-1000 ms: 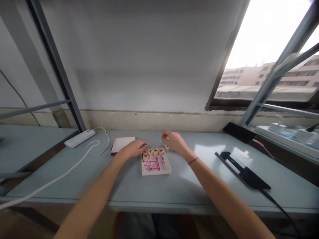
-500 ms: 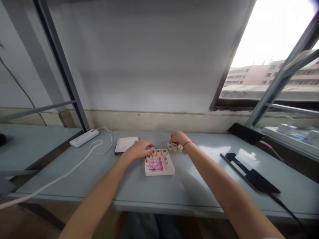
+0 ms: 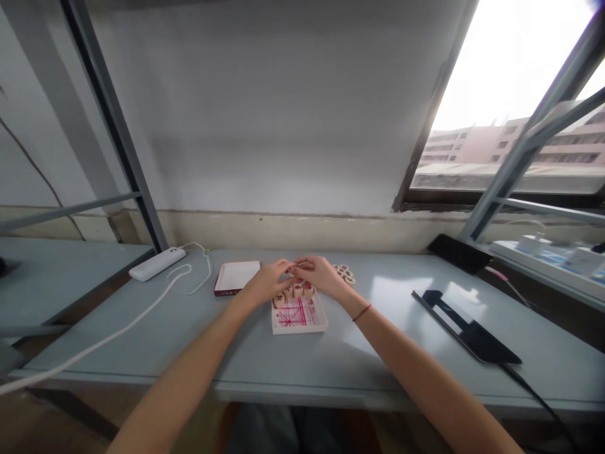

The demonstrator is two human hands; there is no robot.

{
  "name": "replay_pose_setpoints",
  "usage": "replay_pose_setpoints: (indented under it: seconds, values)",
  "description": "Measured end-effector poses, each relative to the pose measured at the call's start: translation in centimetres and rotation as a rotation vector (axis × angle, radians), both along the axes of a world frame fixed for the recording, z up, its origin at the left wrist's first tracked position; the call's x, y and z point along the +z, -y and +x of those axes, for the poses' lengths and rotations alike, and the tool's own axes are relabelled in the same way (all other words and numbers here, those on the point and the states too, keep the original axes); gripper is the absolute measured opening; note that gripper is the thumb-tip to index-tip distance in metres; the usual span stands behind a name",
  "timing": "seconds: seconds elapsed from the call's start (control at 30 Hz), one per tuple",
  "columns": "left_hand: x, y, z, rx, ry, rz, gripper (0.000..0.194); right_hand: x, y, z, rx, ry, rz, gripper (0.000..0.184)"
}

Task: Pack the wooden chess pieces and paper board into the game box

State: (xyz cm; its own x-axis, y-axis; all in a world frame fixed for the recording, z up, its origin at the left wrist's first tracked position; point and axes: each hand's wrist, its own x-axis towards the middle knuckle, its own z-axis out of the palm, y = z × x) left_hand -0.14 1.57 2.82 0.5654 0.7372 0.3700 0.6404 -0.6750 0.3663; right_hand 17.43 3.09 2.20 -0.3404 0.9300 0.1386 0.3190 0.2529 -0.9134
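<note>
Above the back edge of a shallow white box (image 3: 299, 328), my left hand (image 3: 268, 281) and my right hand (image 3: 319, 275) come together with bent, pinched fingers. A small dark sliver shows between the fingertips, too little to make out. Inside the box, round wooden xiangqi pieces (image 3: 297, 291) with inked characters stand along the back; my fingers cover part of that row. Red lines mark the box floor. More xiangqi pieces (image 3: 347, 275) lie on the desk behind my right wrist, some of them hidden by it.
Left of the box lies a red-edged white lid (image 3: 240, 275). Further left are a white power bank (image 3: 157, 263) and its cable. A black tablet-like device (image 3: 472, 328) lies on the right, a dark phone (image 3: 459, 253) behind it. A power strip (image 3: 543, 258) sits at far right.
My right hand has moved left from the loose pieces to over the box, meeting my left hand. My left hand has shifted slightly right and its fingers have drawn together.
</note>
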Motion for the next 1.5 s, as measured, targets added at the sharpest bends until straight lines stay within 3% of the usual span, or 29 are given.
replay_pose_setpoints:
  seconds: [0.23, 0.37, 0.63, 0.8, 0.93, 1.03, 1.3, 1.5]
  values:
    - [0.6, 0.7, -0.1, 0.01, -0.012, -0.099, 0.024, -1.0, -0.3, 1.5, -0.062, -0.032, 0.036, 0.032]
    - [0.5, 0.8, 0.0, -0.082, -0.152, -0.16, 0.013, -0.4, -0.1, 2.5, -0.11, 0.044, 0.05, 0.027]
    - [0.5, 0.6, -0.1, -0.122, -0.278, -0.128, 0.009, 1.2, 2.5, 2.1, 0.052, 0.362, 0.166, 0.029]
    - [0.9, 0.3, -1.0, -0.008, -0.301, -0.124, 0.04, 0.0, 2.9, 0.8, 0.111, 0.539, 0.381, 0.018]
    - [0.4, 0.0, -1.5, -0.002, -0.31, -0.203, 0.07, -1.1, 3.1, -0.1, 0.192, 0.638, 0.475, 0.014]
    - [0.1, -0.1, -1.5, -0.019, -0.305, -0.27, 0.077, -1.5, 3.2, -0.3, 0.219, 0.685, 0.523, 0.012]
    - [0.3, 0.3, -0.9, -0.079, -0.284, -0.342, 0.053, -1.8, 3.0, -0.2, 0.164, 0.864, 0.542, 0.021]
    - [-0.1, 0.3, -0.5, -0.087, -0.276, -0.349, 0.044, -1.0, 2.5, 0.5, 0.177, 0.742, 0.528, 0.02]
